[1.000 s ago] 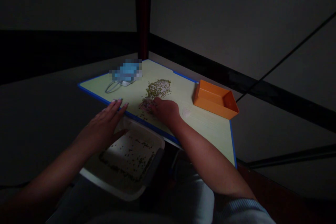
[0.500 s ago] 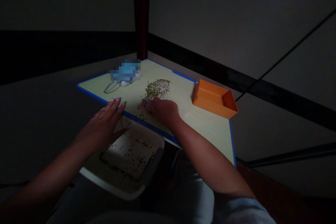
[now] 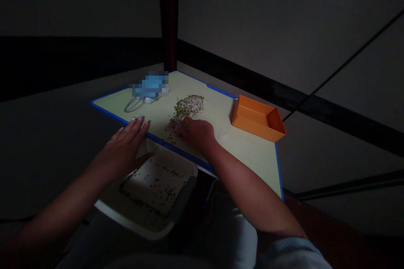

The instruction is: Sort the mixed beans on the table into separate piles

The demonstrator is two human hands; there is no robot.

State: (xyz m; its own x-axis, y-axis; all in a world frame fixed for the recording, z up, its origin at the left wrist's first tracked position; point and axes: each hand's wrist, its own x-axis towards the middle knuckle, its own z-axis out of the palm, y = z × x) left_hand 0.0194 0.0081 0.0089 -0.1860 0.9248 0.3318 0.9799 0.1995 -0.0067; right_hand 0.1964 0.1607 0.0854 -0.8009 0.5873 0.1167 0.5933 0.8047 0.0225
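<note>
Small green and pinkish grains (image 3: 189,105) are spread in a patch on a pale board (image 3: 252,162) with a blue rim. At the near end of this patch is my right hand (image 3: 199,132), fingers curled down and pinched among the grains. Whatever lies between its fingertips is too small to make out. My left hand (image 3: 123,149) rests with outstretched fingers on the board's near blue edge, its thumb over a white tub (image 3: 151,235). Dark grains are scattered on the tub's floor, below the board's edge.
An orange rectangular box (image 3: 254,130) stands on the board's right side. At the back left lies a blurred-out blue item (image 3: 151,86) with a looped cord. A small pale patch (image 3: 223,135) shows right of my right hand. Dark walls rise behind.
Almost nothing differs. My right fingertips have shifted very slightly among the grains, while my left hand stays at the board's edge.
</note>
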